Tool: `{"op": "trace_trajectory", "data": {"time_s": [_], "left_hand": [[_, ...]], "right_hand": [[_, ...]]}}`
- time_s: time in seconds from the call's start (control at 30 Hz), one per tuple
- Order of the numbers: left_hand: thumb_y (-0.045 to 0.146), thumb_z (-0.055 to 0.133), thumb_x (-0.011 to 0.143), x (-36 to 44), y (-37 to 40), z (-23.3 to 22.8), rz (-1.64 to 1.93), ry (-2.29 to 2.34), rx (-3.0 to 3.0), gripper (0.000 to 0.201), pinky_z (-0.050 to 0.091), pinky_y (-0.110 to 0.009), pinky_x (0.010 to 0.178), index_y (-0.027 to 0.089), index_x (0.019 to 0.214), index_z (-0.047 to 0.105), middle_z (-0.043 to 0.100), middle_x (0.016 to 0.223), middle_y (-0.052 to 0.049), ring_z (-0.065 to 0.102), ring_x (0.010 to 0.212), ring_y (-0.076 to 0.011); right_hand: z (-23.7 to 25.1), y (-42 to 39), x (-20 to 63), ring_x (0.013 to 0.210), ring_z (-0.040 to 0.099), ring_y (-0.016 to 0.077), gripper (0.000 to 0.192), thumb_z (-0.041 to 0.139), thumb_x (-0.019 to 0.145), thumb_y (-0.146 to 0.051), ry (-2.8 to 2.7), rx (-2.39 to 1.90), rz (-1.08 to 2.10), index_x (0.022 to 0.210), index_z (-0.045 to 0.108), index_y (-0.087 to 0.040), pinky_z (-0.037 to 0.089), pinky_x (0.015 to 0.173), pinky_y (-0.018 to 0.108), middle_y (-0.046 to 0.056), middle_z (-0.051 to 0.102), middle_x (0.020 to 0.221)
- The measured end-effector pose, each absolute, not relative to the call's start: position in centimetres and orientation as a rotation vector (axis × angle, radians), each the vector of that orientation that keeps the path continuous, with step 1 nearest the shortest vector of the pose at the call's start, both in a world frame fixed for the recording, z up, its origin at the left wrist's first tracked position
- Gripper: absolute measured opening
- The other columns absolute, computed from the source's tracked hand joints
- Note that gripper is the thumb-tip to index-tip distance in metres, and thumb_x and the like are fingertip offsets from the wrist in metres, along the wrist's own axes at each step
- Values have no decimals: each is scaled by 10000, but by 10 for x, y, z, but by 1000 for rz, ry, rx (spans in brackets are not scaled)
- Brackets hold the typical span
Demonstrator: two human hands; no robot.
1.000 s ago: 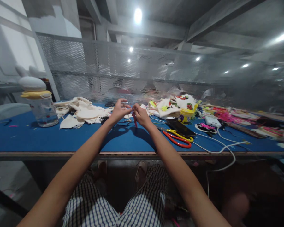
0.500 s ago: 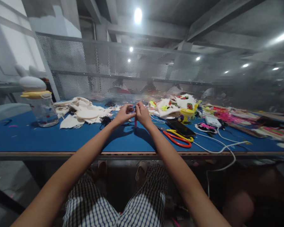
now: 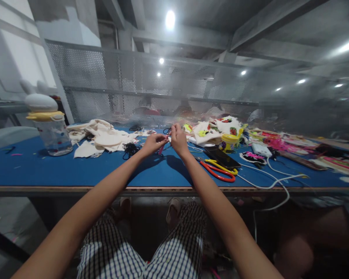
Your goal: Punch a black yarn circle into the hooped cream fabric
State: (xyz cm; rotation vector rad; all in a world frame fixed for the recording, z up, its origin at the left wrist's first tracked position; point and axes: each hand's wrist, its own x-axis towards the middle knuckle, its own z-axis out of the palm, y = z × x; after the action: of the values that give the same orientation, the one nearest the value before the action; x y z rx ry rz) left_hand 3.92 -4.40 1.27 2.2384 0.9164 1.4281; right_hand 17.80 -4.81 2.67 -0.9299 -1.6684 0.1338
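My left hand (image 3: 152, 145) pinches a narrow pink strip (image 3: 161, 150) above the blue table; the strip slants down from the fingertips. Close beside it, my right hand (image 3: 178, 140) has its fingers pressed together at a thin black cord (image 3: 166, 131), which forms a small loop between the hands. How strip and cord are joined is too small to tell. A tangle of black cord (image 3: 130, 150) lies left of my left hand. Off-white fabric pieces (image 3: 109, 139) are heaped farther left. To the right of my right hand lie scissors (image 3: 218, 170) with red and yellow handles.
A clear bottle (image 3: 54, 135) with a rabbit-eared lid stands at left. At right are a black phone (image 3: 222, 157), a yellow cup (image 3: 229, 142), a white power bank (image 3: 261, 149) with a cable (image 3: 275, 182), and embroidered scraps (image 3: 208, 132). A perforated metal screen (image 3: 133, 93) rises behind the table.
The pink strip hung upright under my right fingers and now slants below my left fingertips. My left hand has dropped slightly, and the black cord loop shows above the hands.
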Motion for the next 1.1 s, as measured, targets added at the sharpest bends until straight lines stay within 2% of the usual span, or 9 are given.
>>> {"op": "trace_trajectory", "data": {"time_s": [0.13,0.33,0.63,0.93,1.1], "left_hand": [[414,588,735,38,-44,13,1388,976,2288,280,372,-228,561,149,678,654,596,594,3,494,558,-121],[388,541,769,38,-47,14,1340,1040,2321,293,344,-224,545,122,708,648,558,563,11,463,553,-111],[393,530,787,39,-49,13,1302,1055,2298,295,347,-225,531,131,686,622,528,540,20,451,513,-101],[418,512,802,39,-48,11,1274,1073,2291,325,366,-227,532,132,700,630,541,530,15,468,498,-103],[405,504,808,38,-48,12,1309,1086,2347,321,377,-232,567,139,680,631,583,559,-2,499,551,-115]], "right_hand": [[26,-42,180,713,508,184,130,332,903,-226,-1629,-956,65,784,386,-226,370,684,285,12,500,698],[24,-36,183,630,482,155,145,374,899,-205,-1511,-939,107,756,384,-227,340,632,262,-26,465,655],[28,-31,186,405,419,74,207,332,930,-182,-1265,-961,445,728,336,-225,329,480,216,-79,448,582],[38,-34,193,334,406,51,248,317,920,-137,-986,-995,709,688,369,-205,285,380,182,-85,462,524],[45,-41,194,309,425,60,314,286,957,-292,-878,-1016,1050,729,467,-172,308,343,174,-48,518,508]]}}
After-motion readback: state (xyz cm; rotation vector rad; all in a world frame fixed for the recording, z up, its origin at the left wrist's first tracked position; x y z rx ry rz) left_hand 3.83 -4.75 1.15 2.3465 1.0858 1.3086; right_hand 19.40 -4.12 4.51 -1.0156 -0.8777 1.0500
